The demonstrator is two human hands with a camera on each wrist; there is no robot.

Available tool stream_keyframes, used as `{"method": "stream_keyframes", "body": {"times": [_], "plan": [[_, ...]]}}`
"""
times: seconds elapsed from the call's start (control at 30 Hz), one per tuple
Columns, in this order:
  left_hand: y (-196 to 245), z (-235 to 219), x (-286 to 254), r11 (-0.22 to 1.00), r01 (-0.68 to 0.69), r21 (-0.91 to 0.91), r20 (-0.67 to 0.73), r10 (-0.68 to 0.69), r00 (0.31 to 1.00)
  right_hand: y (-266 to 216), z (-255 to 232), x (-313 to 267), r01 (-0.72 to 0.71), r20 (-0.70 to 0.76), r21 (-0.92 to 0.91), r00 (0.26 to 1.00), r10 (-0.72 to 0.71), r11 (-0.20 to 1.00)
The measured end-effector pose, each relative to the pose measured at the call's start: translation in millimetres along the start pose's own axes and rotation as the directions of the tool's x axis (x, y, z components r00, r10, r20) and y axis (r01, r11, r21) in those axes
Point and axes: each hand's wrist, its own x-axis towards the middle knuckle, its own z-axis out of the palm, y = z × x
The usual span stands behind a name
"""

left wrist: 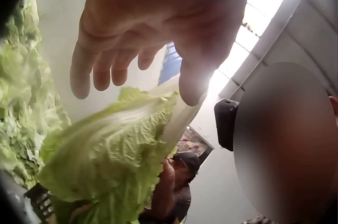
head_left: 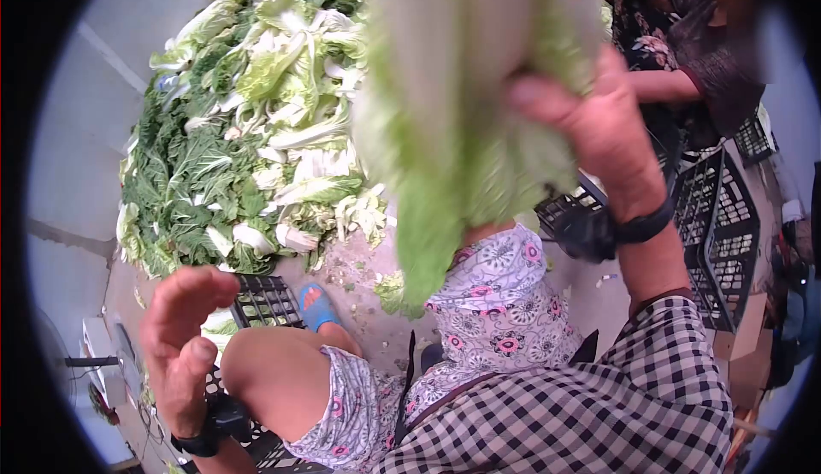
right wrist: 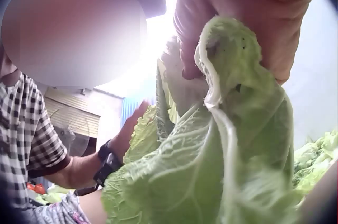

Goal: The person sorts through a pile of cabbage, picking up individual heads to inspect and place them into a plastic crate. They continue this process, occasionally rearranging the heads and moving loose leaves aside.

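Note:
A pale green and white cabbage [head_left: 462, 89] is raised close to the head camera, blurred at its top. My right hand [head_left: 603, 132] grips it from the right side, thumb across the leaves; in the right wrist view the fingers of that hand [right wrist: 243, 18] go behind a curled leaf [right wrist: 232, 50]. My left hand [head_left: 184, 337] is held up at the lower left, fingers bent loosely and apart from the thumb, holding nothing. The left wrist view has the cabbage [left wrist: 116, 150] beyond the spread fingers and thumb of the left hand [left wrist: 153, 29], with no clear contact.
A large heap of cabbage leaves [head_left: 256, 132] lies at the left. A black crate [head_left: 269, 301] stands by the blue sandal [head_left: 317, 306], and stacked black crates [head_left: 718, 234] stand at the right. Another person [head_left: 684, 55] is at the upper right.

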Motion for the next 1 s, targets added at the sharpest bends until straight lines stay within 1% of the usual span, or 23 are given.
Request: {"method": "stream_keyframes", "body": {"times": [0.03, 0.07, 0.1, 0.17, 0.23, 0.33, 0.43, 0.53, 0.57, 0.67, 0.7, 0.8, 0.83, 0.87, 0.93, 0.97, 1.0], "plan": [[-2, -4, -3, 1.000, 0.012, 0.004, 0.036, -0.012, 0.999, -5, -18, -4, -0.065, -0.052, -0.008, 0.997, 0.065, 0.998], [-4, -5, -4, 1.000, 0.023, 0.008, 0.070, -0.023, 0.997, -6, -37, -10, -0.065, -0.124, -0.157, 0.991, 0.046, 0.986], [-6, -4, -3, 1.000, 0.013, 0.000, 0.062, -0.013, 0.998, -3, -58, -18, -0.127, -0.192, -0.191, 0.977, 0.089, 0.973], [-8, -4, -1, 1.000, 0.019, 0.004, 0.069, -0.020, 0.997, -11, -85, -35, -0.227, -0.317, -0.092, 0.930, 0.188, 0.970], [-10, -2, 0, 1.000, 0.020, 0.004, 0.072, -0.020, 0.997, -11, -110, -53, -0.263, -0.443, -0.162, 0.881, 0.168, 0.951], [-11, -3, 4, 0.999, 0.037, 0.022, 0.106, -0.039, 0.994, -7, -145, -83, -0.371, -0.538, -0.174, 0.812, 0.227, 0.912], [-13, -3, 5, 0.999, 0.034, 0.020, 0.098, -0.036, 0.995, -3, -169, -107, -0.521, -0.560, -0.152, 0.746, 0.361, 0.840], [-13, -2, 6, 0.999, 0.037, 0.027, 0.122, -0.040, 0.992, 17, -190, -126, -0.618, -0.593, -0.200, 0.694, 0.408, 0.761], [-13, -4, 7, 0.999, 0.041, 0.030, 0.132, -0.044, 0.990, 22, -191, -128, -0.647, -0.614, -0.188, 0.665, 0.426, 0.739], [-14, -6, 6, 0.998, 0.048, 0.035, 0.149, -0.052, 0.987, 37, -205, -139, -0.721, -0.637, -0.268, 0.631, 0.444, 0.639], [-15, -5, 5, 0.998, 0.051, 0.030, 0.147, -0.054, 0.988, 46, -215, -143, -0.740, -0.639, -0.314, 0.628, 0.444, 0.595], [-17, -7, 3, 0.998, 0.053, 0.034, 0.151, -0.058, 0.987, 73, -228, -145, -0.723, -0.679, -0.516, 0.673, 0.295, 0.460], [-18, -8, 3, 0.998, 0.052, 0.038, 0.154, -0.057, 0.986, 78, -229, -147, -0.798, -0.695, -0.386, 0.582, 0.422, 0.463], [-18, -9, 3, 0.998, 0.052, 0.041, 0.154, -0.058, 0.986, 82, -225, -147, -0.793, -0.694, -0.526, 0.610, 0.383, 0.308], [-18, -10, 1, 0.997, 0.055, 0.048, 0.148, -0.062, 0.987, 94, -235, -149, -0.700, -0.576, -0.658, 0.706, 0.412, 0.278], [-19, -10, 1, 0.998, 0.054, 0.044, 0.146, -0.060, 0.988, 97, -234, -145, -0.692, -0.537, -0.622, 0.718, 0.444, 0.367], [-21, -11, 0, 0.998, 0.054, 0.040, 0.145, -0.059, 0.988, 90, -221, -136, -0.686, -0.503, -0.589, 0.725, 0.471, 0.426]]}}
